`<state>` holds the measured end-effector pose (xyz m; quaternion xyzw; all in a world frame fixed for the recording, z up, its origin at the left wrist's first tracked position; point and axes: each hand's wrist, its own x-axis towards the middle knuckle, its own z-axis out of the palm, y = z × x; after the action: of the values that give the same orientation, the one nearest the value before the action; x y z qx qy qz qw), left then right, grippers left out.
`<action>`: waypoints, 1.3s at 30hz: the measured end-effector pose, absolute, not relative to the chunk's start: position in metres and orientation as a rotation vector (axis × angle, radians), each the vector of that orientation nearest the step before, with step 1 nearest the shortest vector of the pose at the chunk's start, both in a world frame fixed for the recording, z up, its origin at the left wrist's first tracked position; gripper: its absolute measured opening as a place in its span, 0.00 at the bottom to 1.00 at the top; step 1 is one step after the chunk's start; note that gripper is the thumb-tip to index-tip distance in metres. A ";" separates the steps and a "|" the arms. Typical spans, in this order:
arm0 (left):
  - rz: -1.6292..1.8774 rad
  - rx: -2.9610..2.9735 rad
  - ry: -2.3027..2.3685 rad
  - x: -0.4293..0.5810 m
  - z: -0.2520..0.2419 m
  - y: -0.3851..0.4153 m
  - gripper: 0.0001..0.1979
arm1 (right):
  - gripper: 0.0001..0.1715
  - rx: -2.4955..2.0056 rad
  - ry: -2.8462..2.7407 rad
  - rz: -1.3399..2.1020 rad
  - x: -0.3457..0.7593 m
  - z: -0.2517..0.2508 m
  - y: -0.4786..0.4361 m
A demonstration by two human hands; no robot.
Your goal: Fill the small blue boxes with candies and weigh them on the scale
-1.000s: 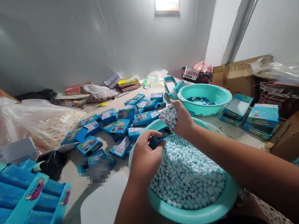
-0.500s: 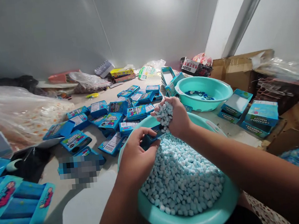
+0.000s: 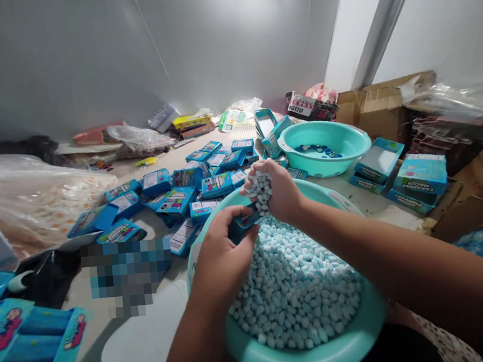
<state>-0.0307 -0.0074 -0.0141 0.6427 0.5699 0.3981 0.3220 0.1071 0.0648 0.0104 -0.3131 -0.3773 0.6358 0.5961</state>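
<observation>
My left hand [image 3: 222,256] grips a small blue box [image 3: 245,220] between thumb and fingers, over the left part of a turquoise basin [image 3: 312,361]. Just above the box, my right hand [image 3: 285,193] is cupped around a handful of pale blue candies [image 3: 260,184]. Some of them hang at the hand's lower edge, close to the box's opening. Loose candies of the same kind [image 3: 305,288] fill much of the basin below. The inside of the held box is mostly hidden.
Many blue printed boxes [image 3: 175,201] lie in a heap behind and left of the basin. Farther back stands a second turquoise basin [image 3: 328,165] holding small dark blue pieces. Display cartons [image 3: 421,174] sit at right, and an open tray of blue packs [image 3: 32,357] at left.
The view has shifted slightly. My right hand stays over the box with the candies, its fingers curled a little more. The left hand keeps hold of the box.
</observation>
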 end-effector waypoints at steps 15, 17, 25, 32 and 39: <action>1.221 2.011 1.369 -0.028 -0.013 -0.011 0.06 | 0.14 -0.688 -0.728 1.542 0.108 0.014 0.063; 1.214 2.026 1.372 -0.027 -0.012 -0.011 0.09 | 0.14 -0.746 -0.662 1.559 0.110 0.015 0.066; 1.165 1.870 1.540 -0.027 -0.011 -0.013 0.17 | 0.19 -0.782 -0.844 1.494 0.111 0.019 0.058; 1.177 1.844 1.554 -0.026 -0.010 -0.013 0.18 | 0.22 -0.810 -0.957 1.395 0.111 0.024 0.049; 1.133 2.045 1.394 -0.024 -0.007 -0.017 0.17 | 0.19 -0.831 -1.001 1.446 0.108 0.021 0.051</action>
<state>-0.0241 -0.0167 -0.0073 0.7349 0.5009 0.4070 0.2081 0.1077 0.0511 0.0207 -0.3530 -0.4253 0.6144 0.5631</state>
